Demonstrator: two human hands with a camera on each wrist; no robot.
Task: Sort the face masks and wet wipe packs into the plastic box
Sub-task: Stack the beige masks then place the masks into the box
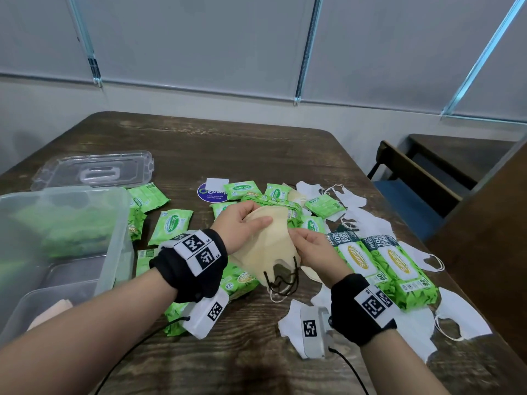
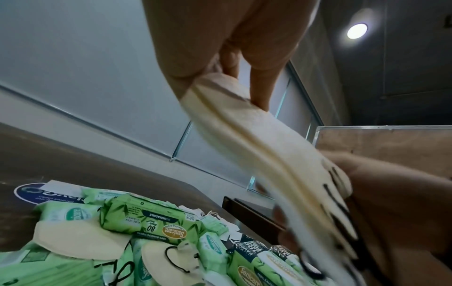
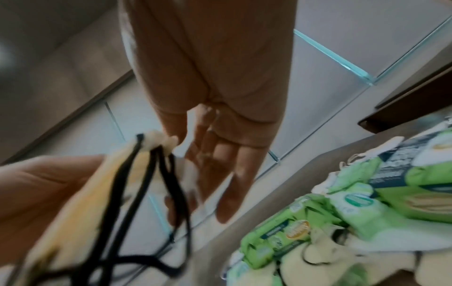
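Dark wooden tabletop (image 1: 256,143) carries everything; nearest, white masks (image 1: 310,329) lie by the near edge. Above the middle, the left hand (image 1: 242,220) and right hand (image 1: 310,249) both pinch a stack of beige masks (image 1: 268,246), black ear loops (image 1: 282,280) dangling. Beyond, green wipe packs (image 1: 390,266) spread toward the right edge, and the plastic box (image 1: 114,223) sits at the left edge with its lid (image 1: 94,169) behind

The dark wood-grain surface (image 1: 256,143) carries a clear plastic box (image 1: 114,223) left of the left hand (image 1: 242,223), its lid (image 1: 94,171) beyond; green wipe packs (image 1: 171,226) lie between them, two large packs (image 1: 385,260) sit right of the right hand (image 1: 313,249), white masks (image 1: 353,195) scattered around them
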